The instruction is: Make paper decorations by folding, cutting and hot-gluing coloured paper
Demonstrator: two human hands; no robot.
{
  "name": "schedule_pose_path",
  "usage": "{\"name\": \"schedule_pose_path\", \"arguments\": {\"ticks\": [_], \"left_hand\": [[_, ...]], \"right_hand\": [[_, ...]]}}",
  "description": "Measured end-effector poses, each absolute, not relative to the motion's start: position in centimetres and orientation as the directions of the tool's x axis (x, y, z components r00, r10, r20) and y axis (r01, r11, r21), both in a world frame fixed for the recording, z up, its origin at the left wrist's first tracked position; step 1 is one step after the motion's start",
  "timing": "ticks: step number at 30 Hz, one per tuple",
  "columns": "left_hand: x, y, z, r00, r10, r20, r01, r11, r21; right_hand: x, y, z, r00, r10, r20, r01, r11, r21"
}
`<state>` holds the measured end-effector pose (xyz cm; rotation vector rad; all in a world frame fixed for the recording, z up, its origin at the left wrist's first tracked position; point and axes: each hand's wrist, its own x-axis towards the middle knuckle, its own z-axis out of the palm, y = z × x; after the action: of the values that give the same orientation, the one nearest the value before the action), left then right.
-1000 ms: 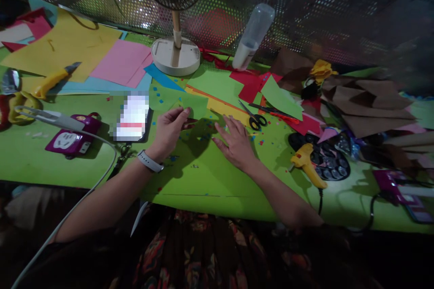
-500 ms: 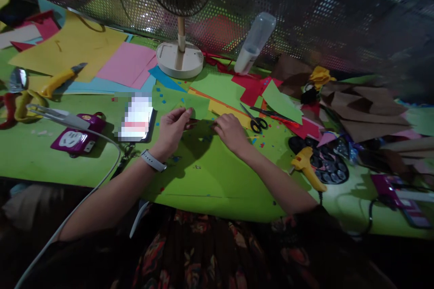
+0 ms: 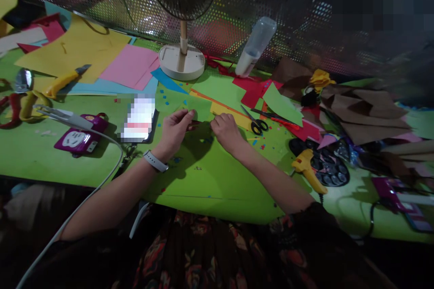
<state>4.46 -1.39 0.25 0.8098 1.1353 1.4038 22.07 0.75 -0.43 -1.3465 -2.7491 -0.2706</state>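
Note:
My left hand [image 3: 175, 132], with a pale watch strap [image 3: 155, 161] at the wrist, is closed in a pinch above the green tabletop [image 3: 217, 178]. Whatever lies between its thumb and fingers is too small and dark to name. A short gap to the right, my right hand [image 3: 226, 132] has its fingers curled closed, their tips turned away from view. Black-handled scissors [image 3: 259, 126] lie just beyond it. Tiny blue and red paper bits are scattered around both hands. Yellow paper [image 3: 237, 116] and light green paper [image 3: 219, 89] lie past the fingertips.
Left of my hands lie a lit phone [image 3: 139, 119], a purple power socket [image 3: 79, 137] and a yellow cutter [image 3: 63, 82]. A fan base [image 3: 181, 70] and a tilted bottle [image 3: 255, 47] stand behind. To the right are a yellow glue gun [image 3: 307, 167] and crumpled brown paper [image 3: 356, 108].
The whole view has shifted slightly. My right hand has edged a little left and its fingers look more tightly curled; my left hand keeps its pinch.

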Motion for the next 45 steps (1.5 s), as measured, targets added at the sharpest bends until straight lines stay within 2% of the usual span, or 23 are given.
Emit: {"name": "schedule_pose_path", "arguments": {"ticks": [6,12,15,23,29,35,45], "left_hand": [[4.3,-1.2,0.0,-0.166,0.979,-0.116,-0.329,0.056,0.943],[4.4,-1.3,0.1,-0.162,0.980,-0.117,-0.300,0.064,0.952],[4.5,-1.4,0.1,-0.140,0.984,-0.114,-0.281,0.071,0.957],[4.6,-1.3,-0.1,-0.150,0.982,-0.112,-0.266,0.069,0.962],[4.5,-1.4,0.0,-0.146,0.983,-0.112,-0.263,0.071,0.962],[4.5,-1.4,-0.2,-0.137,0.985,-0.101,-0.258,0.063,0.964],[4.6,-1.1,-0.5,-0.155,0.980,-0.125,-0.284,0.077,0.956]], "right_hand": [[23.0,1.5,-0.2,-0.530,0.840,0.116,0.839,0.539,-0.071],[24.3,1.2,0.5,-0.424,0.882,0.208,0.837,0.469,-0.283],[24.9,0.9,0.6,-0.377,0.894,0.243,0.831,0.442,-0.338],[24.5,1.2,-0.6,-0.411,0.892,0.189,0.858,0.449,-0.250],[25.1,1.2,-0.5,-0.380,0.900,0.212,0.878,0.424,-0.224],[25.3,0.5,-0.6,-0.452,0.878,0.158,0.860,0.476,-0.186],[24.9,0.6,-0.6,-0.589,0.788,0.179,0.807,0.583,0.094]]}}
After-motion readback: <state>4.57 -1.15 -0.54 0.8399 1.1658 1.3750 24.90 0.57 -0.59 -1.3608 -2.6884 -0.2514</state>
